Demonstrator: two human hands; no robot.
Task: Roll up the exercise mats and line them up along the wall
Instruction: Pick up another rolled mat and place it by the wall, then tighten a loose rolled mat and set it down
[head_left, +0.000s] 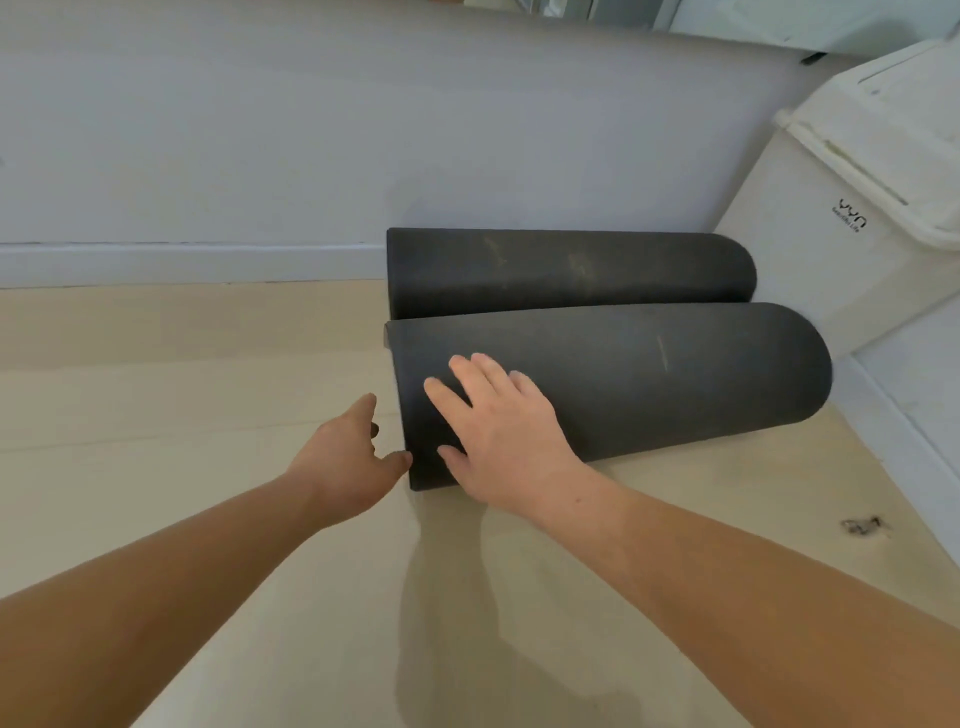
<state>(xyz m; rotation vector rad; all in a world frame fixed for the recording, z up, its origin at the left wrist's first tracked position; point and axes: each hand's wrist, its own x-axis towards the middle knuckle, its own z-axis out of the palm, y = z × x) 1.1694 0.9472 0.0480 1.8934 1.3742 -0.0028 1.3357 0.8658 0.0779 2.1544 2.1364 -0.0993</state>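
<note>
Two bare forearms (727, 561) are seen closest, stretched out over the pale floor (156, 415). The right hand (498, 431) is laid flat on top of the near rolled mat (649, 379), with its fingers straight and spread; nothing is gripped. The left hand (345, 457) is held at the end of that roll, just left of the right hand. Its thumb is touching the roll's edge, and its fingers are loose and not closed round anything.

Just past the right hand's fingertips, a second rolled mat (571, 270) is lying against the wall (311, 130) and its white skirting board (182, 262). Both dark grey mats are rolled up tight, so the rolling looks done for these two. The second rolled mat is already set along the wall. The near one is a bit slanted, so it probably needs to be pushed straight. Whether more mats are left cannot be told.

Off to the right of the right hand, a white lidded bin (857, 208) is stood. Letters like "yyn" are printed on it. The small line under them is too tiny to be read.
</note>
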